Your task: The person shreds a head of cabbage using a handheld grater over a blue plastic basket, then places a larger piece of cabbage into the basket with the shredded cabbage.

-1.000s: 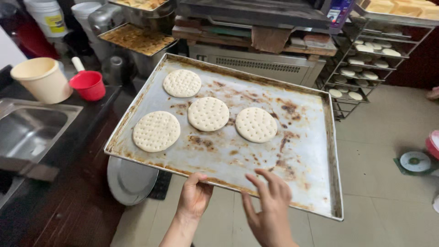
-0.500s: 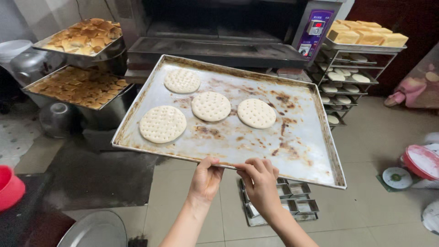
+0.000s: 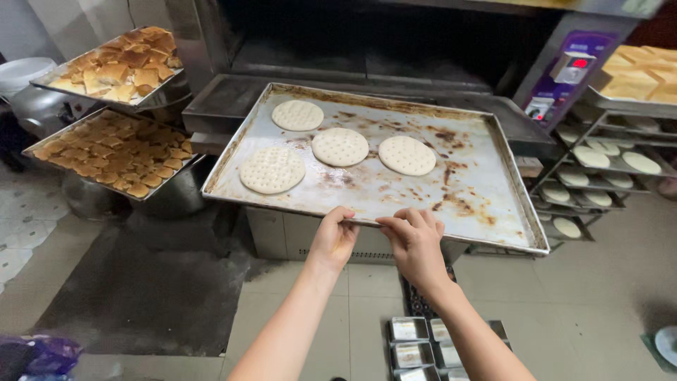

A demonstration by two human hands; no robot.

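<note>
From the head camera we look down on a bakery floor of pale square tiles (image 3: 585,310), with a dark, worn mat (image 3: 151,282) spread over it on the left. Straight ahead stands a large metal oven (image 3: 367,49) with a dark open mouth and a flat steel ledge under it; a purple control panel (image 3: 560,81) sits on its right side.

We hold a big rectangular baking tray (image 3: 395,190) out in front of the oven ledge. Its metal is dull silver, scorched with brown stains along the rim and across the right half. Four flat, round, pale dough discs (image 3: 340,147) lie on its left and middle part, each pricked all over with small holes, none touching another.

Our left hand (image 3: 333,236) is closed on the tray's near edge, thumb on top. Our right hand (image 3: 416,240) grips the same edge just beside it, fingers curled over the rim.

To the left, two more trays (image 3: 113,152) rest on round metal pots, one above the other, both heaped with small golden-brown baked pieces. To the right, a wire rack (image 3: 599,166) carries shelves of pale round dough discs, and a tray of yellow cake slabs (image 3: 638,77) sits on top. On the floor below our arms stand several small rectangular tins (image 3: 412,342), set close together.
</note>
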